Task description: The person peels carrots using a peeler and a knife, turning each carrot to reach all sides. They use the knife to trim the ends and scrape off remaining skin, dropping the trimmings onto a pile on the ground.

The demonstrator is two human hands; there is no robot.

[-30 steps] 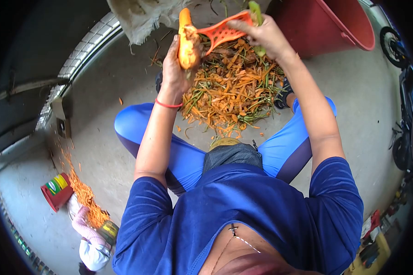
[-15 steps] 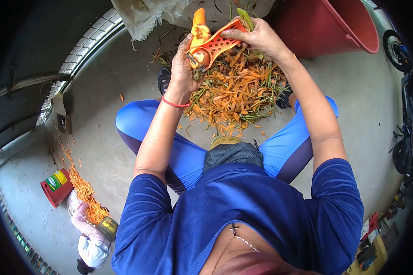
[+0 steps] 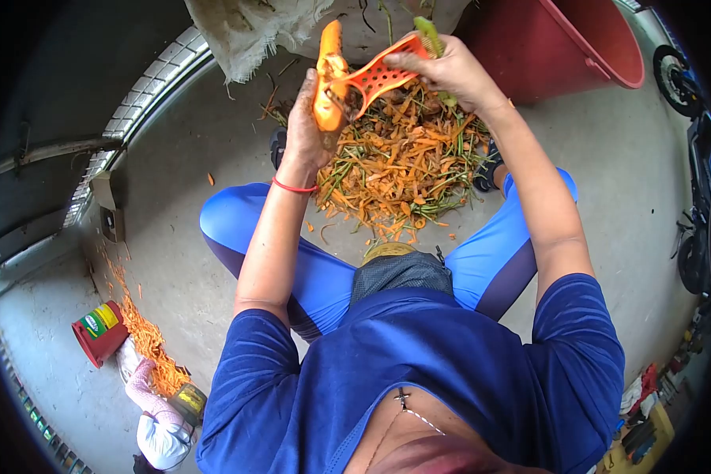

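Note:
My left hand (image 3: 308,126) is closed round an orange carrot (image 3: 329,107), which stands nearly upright with a rough, knobbly middle. A perforated orange peeler (image 3: 383,77) is in my right hand (image 3: 450,73), its thumb pressed on the holes and its blade end touching or very close to the carrot. Something green (image 3: 429,35) sticks out at the right fingers. Below both hands, between my feet, lies a heap of orange peelings and green stalks (image 3: 407,162).
A large red tub (image 3: 545,51) stands at the upper right, a pale frayed sack (image 3: 253,31) at the top. At lower left, another person (image 3: 162,434) sits by orange strips (image 3: 146,336) and a red bucket (image 3: 100,332). Motorbikes (image 3: 691,174) line the right edge.
The peeler first moved down along the carrot to its lower part, then back up to its middle. The carrot and my left hand shifted right, then partly back left.

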